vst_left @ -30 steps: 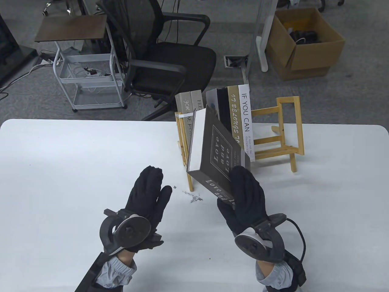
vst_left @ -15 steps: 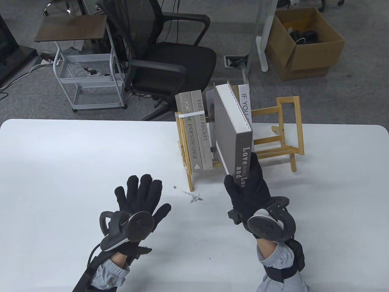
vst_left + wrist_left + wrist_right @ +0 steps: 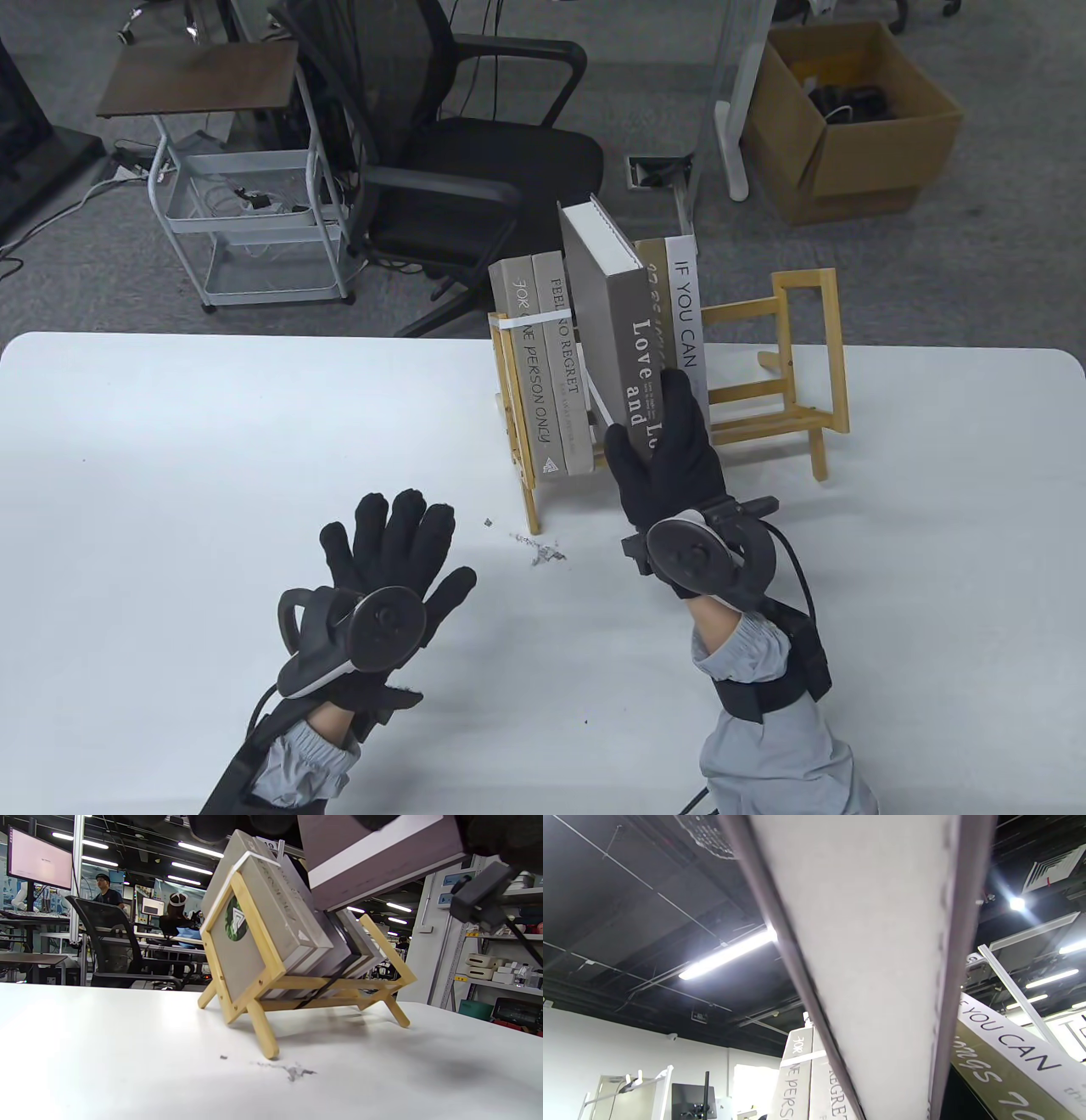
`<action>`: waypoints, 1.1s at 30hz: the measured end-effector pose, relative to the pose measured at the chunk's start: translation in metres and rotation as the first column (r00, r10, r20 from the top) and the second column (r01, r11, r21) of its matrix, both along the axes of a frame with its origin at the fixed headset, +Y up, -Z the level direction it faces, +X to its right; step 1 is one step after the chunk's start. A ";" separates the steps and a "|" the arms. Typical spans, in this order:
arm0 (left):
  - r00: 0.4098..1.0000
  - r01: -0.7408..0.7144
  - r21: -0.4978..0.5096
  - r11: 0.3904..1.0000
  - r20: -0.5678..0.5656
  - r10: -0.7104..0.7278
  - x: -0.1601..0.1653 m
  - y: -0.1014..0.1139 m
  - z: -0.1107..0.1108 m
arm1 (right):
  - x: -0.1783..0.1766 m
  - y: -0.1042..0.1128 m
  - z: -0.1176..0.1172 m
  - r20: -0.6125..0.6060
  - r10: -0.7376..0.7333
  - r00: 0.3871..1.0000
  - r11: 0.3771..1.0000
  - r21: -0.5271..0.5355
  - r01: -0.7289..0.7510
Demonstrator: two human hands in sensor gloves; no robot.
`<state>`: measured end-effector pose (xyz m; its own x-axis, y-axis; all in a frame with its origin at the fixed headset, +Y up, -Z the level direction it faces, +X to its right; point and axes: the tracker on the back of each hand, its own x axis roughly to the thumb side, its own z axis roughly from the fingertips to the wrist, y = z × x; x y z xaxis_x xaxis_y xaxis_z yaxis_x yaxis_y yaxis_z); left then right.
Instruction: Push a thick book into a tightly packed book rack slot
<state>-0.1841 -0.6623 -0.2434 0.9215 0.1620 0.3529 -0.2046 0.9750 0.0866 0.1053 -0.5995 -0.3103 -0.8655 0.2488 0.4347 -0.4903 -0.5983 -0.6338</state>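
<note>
A thick grey book titled "Love and…" (image 3: 615,331) is gripped at its near spine end by my right hand (image 3: 653,424). The book stands spine toward me, tilted, over the gap in the wooden rack (image 3: 814,416). That gap lies between two grey books (image 3: 543,373) on the left and a gold book (image 3: 655,276) and a white "IF YOU CAN" book (image 3: 685,314) on the right. My left hand (image 3: 399,543) rests open on the table, fingers spread, holding nothing. The left wrist view shows the rack (image 3: 263,984) with the held book (image 3: 373,861) above it. The book's page edge (image 3: 882,942) fills the right wrist view.
The white table (image 3: 212,441) has a small patch of grey crumbs (image 3: 543,553) near the rack's front left leg. Behind the table stand a black office chair (image 3: 475,170), a wire cart (image 3: 246,212) and a cardboard box (image 3: 848,119).
My right hand turned the book from cover-up to spine toward me and carried it up and away over the rack's gap. My left hand spread flat on the table.
</note>
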 end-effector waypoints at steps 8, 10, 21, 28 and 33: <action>1.000 0.002 -0.005 1.000 0.002 -0.002 0.000 0.000 -0.001 | -0.005 -0.017 -0.020 0.031 0.021 0.999 0.998 -0.056 -0.020; 1.000 0.001 -0.002 1.000 0.000 -0.001 0.000 0.000 -0.001 | -0.004 -0.021 -0.024 0.035 0.005 0.999 0.997 -0.073 -0.002; 1.000 -0.010 -0.011 1.000 0.015 0.010 0.001 -0.001 -0.001 | -0.003 -0.059 -0.042 0.053 -0.009 0.999 0.984 -0.176 0.018; 1.000 -0.008 -0.009 1.000 0.011 0.008 0.000 -0.001 -0.001 | -0.009 -0.073 -0.051 0.071 0.054 0.996 0.979 -0.201 -0.039; 1.000 -0.007 -0.016 1.000 0.012 0.008 0.001 -0.002 -0.001 | -0.014 -0.077 -0.056 0.097 0.116 0.988 0.965 -0.249 -0.089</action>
